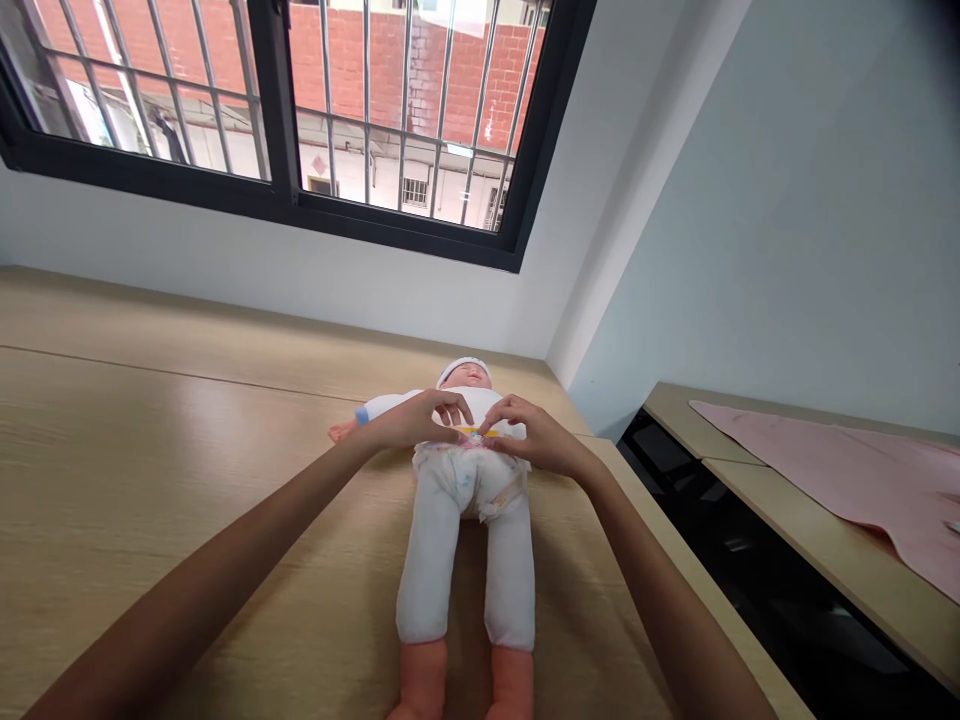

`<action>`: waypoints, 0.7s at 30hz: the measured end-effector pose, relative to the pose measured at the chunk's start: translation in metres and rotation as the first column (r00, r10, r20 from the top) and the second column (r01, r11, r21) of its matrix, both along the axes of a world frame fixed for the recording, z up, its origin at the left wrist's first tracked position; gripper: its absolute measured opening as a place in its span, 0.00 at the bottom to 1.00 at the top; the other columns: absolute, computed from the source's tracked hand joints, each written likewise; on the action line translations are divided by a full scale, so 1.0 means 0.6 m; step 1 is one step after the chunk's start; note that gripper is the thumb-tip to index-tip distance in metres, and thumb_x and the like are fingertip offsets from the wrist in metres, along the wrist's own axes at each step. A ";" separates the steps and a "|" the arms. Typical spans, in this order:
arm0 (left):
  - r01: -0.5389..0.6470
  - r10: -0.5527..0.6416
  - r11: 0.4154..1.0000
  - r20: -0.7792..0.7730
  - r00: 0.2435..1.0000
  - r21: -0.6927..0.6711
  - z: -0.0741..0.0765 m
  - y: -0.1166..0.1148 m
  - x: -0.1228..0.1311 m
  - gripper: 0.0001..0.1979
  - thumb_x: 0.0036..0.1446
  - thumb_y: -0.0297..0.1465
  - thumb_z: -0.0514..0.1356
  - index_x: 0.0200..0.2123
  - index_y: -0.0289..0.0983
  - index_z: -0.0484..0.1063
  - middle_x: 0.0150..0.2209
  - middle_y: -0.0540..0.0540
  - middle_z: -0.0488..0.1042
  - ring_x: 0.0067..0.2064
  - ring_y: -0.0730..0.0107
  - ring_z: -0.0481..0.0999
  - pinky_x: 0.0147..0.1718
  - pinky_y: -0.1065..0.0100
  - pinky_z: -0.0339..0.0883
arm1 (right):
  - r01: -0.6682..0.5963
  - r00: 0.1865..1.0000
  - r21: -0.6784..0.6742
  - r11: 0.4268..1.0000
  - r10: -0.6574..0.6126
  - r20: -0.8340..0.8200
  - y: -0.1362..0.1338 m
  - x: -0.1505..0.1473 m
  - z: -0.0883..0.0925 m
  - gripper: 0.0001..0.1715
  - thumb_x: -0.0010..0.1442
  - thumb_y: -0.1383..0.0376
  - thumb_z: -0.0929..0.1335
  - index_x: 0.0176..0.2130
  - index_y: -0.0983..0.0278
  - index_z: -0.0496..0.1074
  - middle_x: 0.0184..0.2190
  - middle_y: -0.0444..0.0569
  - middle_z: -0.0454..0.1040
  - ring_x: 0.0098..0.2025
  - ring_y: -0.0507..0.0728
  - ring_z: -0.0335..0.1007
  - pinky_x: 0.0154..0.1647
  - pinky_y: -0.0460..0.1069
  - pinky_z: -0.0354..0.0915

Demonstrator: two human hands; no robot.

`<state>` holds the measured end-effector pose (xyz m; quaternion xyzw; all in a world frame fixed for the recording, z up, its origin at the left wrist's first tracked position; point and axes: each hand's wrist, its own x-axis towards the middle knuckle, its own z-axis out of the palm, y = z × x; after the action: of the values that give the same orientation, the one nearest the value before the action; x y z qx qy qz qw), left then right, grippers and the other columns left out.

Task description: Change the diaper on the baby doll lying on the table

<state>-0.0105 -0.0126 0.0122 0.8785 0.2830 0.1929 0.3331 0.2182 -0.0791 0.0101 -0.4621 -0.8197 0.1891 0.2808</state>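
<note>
A baby doll (469, 375) in a white cap, white top and white leggings lies on its back on the wooden table, its feet toward me. Around its hips, over the leggings, is a white diaper (469, 475) with a coloured print at the waist. My left hand (424, 418) has curled fingers and a thumb at the left part of the diaper's front waistband. From the other side, my right hand (536, 432) pinches at the waistband too. The two sets of fingertips are close together over the doll's belly, and they partly hide the waistband.
The pale wooden table (187, 480) reaches back to the wall under a barred window (405, 120). Past a dark gap on the right, a pink cloth (840, 470) lies on another wooden surface (810, 510).
</note>
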 end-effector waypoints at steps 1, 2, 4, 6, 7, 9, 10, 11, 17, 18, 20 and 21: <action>0.023 -0.023 0.999 0.009 1.000 0.042 -0.001 -0.002 0.001 0.13 0.51 0.41 0.63 0.39 0.42 0.76 0.41 0.49 0.74 0.45 0.65 0.70 0.40 0.69 0.62 | -0.001 0.999 0.040 0.999 -0.001 0.041 -0.002 0.000 0.002 0.07 0.59 0.60 0.70 0.39 0.56 0.77 0.44 0.48 0.70 0.50 0.60 0.64 0.54 0.58 0.60; 0.043 -0.044 0.996 0.013 0.999 0.079 -0.002 -0.003 0.003 0.11 0.52 0.40 0.62 0.38 0.43 0.76 0.42 0.50 0.74 0.46 0.66 0.70 0.42 0.68 0.61 | -0.004 0.997 0.074 0.997 -0.001 0.076 -0.003 -0.001 0.004 0.05 0.59 0.62 0.71 0.38 0.55 0.78 0.43 0.48 0.70 0.50 0.60 0.64 0.54 0.58 0.59; 0.075 -0.078 0.987 0.016 0.997 0.141 -0.005 -0.004 0.005 0.09 0.53 0.39 0.62 0.36 0.43 0.77 0.42 0.50 0.75 0.45 0.66 0.70 0.44 0.68 0.61 | -0.012 0.992 0.120 0.993 -0.002 0.122 -0.002 -0.002 0.003 0.04 0.57 0.63 0.72 0.36 0.55 0.79 0.42 0.48 0.70 0.50 0.61 0.63 0.53 0.58 0.60; 0.098 -0.106 0.976 0.033 0.994 0.192 -0.011 -0.003 0.008 0.08 0.54 0.38 0.61 0.33 0.42 0.77 0.40 0.49 0.74 0.43 0.67 0.71 0.43 0.67 0.62 | -0.016 0.990 0.132 0.991 -0.003 0.140 -0.001 -0.005 -0.001 0.03 0.57 0.64 0.73 0.34 0.55 0.79 0.41 0.48 0.71 0.48 0.61 0.64 0.50 0.57 0.62; 0.103 -0.116 0.971 0.049 0.992 0.215 -0.014 -0.002 0.009 0.07 0.54 0.37 0.61 0.32 0.41 0.76 0.39 0.49 0.74 0.42 0.67 0.71 0.43 0.67 0.62 | -0.018 0.990 0.129 0.991 0.000 0.142 0.000 -0.008 -0.002 0.03 0.57 0.65 0.72 0.33 0.56 0.79 0.40 0.48 0.72 0.47 0.60 0.64 0.48 0.57 0.62; 0.104 -0.129 0.963 0.087 0.988 0.249 -0.017 -0.002 0.011 0.06 0.55 0.36 0.60 0.32 0.40 0.75 0.40 0.48 0.73 0.43 0.68 0.70 0.44 0.67 0.62 | -0.029 0.990 0.127 0.992 0.011 0.140 -0.002 -0.012 -0.003 0.04 0.59 0.66 0.71 0.32 0.57 0.77 0.38 0.48 0.72 0.47 0.60 0.64 0.47 0.56 0.63; 0.101 -0.130 0.962 0.102 0.986 0.255 -0.017 -0.003 0.011 0.06 0.55 0.35 0.59 0.32 0.40 0.74 0.40 0.48 0.73 0.44 0.68 0.70 0.44 0.67 0.62 | -0.035 0.990 0.127 0.991 0.017 0.139 -0.004 -0.014 -0.002 0.05 0.59 0.67 0.70 0.32 0.57 0.76 0.38 0.47 0.72 0.48 0.60 0.64 0.48 0.55 0.62; 0.095 -0.126 0.963 0.111 0.986 0.253 -0.016 -0.005 0.011 0.06 0.56 0.34 0.59 0.33 0.40 0.73 0.40 0.48 0.73 0.45 0.67 0.69 0.45 0.67 0.62 | -0.037 0.991 0.127 0.991 0.020 0.136 -0.007 -0.015 0.000 0.06 0.60 0.68 0.68 0.33 0.58 0.75 0.38 0.47 0.72 0.48 0.60 0.64 0.48 0.55 0.62; 0.012 -0.026 0.988 0.088 0.996 0.155 0.008 -0.024 0.009 0.09 0.58 0.36 0.56 0.35 0.40 0.73 0.41 0.50 0.74 0.46 0.66 0.70 0.43 0.66 0.62 | 0.022 0.997 0.047 0.999 -0.025 0.069 -0.017 -0.015 0.010 0.04 0.64 0.64 0.63 0.38 0.60 0.67 0.41 0.47 0.72 0.45 0.58 0.66 0.46 0.55 0.62; 0.013 -0.024 0.990 0.076 0.997 0.141 0.010 -0.026 0.009 0.09 0.58 0.36 0.55 0.36 0.41 0.73 0.41 0.50 0.74 0.44 0.67 0.70 0.43 0.66 0.62 | 0.017 0.998 0.030 0.999 -0.019 0.061 -0.016 -0.015 0.009 0.04 0.64 0.64 0.63 0.38 0.60 0.67 0.41 0.47 0.72 0.44 0.57 0.66 0.46 0.55 0.62; 0.027 -0.034 0.990 0.042 0.999 0.141 0.010 -0.028 0.010 0.09 0.58 0.37 0.55 0.36 0.41 0.73 0.40 0.51 0.75 0.42 0.68 0.70 0.42 0.67 0.62 | -0.004 0.999 0.012 1.000 0.004 0.038 -0.013 -0.016 0.007 0.04 0.64 0.64 0.62 0.37 0.60 0.66 0.39 0.46 0.72 0.42 0.57 0.66 0.47 0.55 0.62; 0.033 -0.038 0.987 0.027 0.999 0.154 0.009 -0.027 0.010 0.09 0.58 0.37 0.55 0.36 0.41 0.73 0.39 0.51 0.75 0.41 0.68 0.70 0.41 0.67 0.61 | -0.016 1.000 0.010 1.000 0.016 0.020 -0.012 -0.017 0.006 0.04 0.64 0.65 0.62 0.37 0.60 0.66 0.39 0.46 0.72 0.42 0.56 0.67 0.47 0.54 0.62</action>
<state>-0.0045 -0.0291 0.0179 0.9035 0.2465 0.2213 0.2720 0.2081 -0.0861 0.0135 -0.4561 -0.8269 0.1827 0.2735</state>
